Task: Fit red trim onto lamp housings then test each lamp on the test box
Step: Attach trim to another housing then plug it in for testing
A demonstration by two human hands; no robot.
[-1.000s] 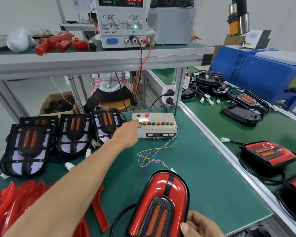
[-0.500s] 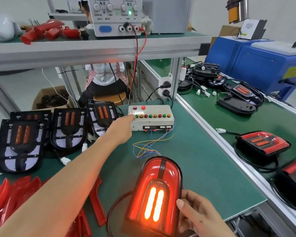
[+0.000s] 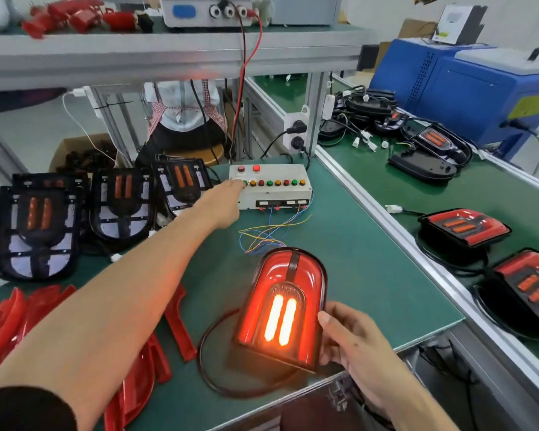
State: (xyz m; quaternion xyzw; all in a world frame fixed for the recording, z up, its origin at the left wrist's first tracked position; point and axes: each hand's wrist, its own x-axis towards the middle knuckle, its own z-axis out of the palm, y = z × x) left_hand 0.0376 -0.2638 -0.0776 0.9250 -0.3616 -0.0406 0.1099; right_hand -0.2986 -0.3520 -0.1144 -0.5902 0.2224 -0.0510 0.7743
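Note:
A lamp [image 3: 282,309] with red trim fitted stands tilted up near the bench's front edge, its two centre bars glowing bright. My right hand [image 3: 352,343] grips its right side. My left hand [image 3: 223,200] reaches far forward, with a fingertip on a button at the left end of the white test box [image 3: 274,194], which carries a row of coloured buttons. Thin coloured wires [image 3: 268,231] run from the box toward the lamp. Black lamp housings without trim [image 3: 119,206] lean in a row at the left. Loose red trim pieces [image 3: 10,315] lie at the front left.
A shelf [image 3: 168,54] overhead carries a power supply with red and black leads hanging down. Finished lamps [image 3: 462,228] lie on the right-hand bench beside a blue machine [image 3: 479,88]. A person sits behind the bench. A socket strip [image 3: 296,132] is on the post.
The lamp went from dark to lit while my left fingertip stayed on the test box button. My right hand has moved further up the lamp's right side, and the view tilted downward.

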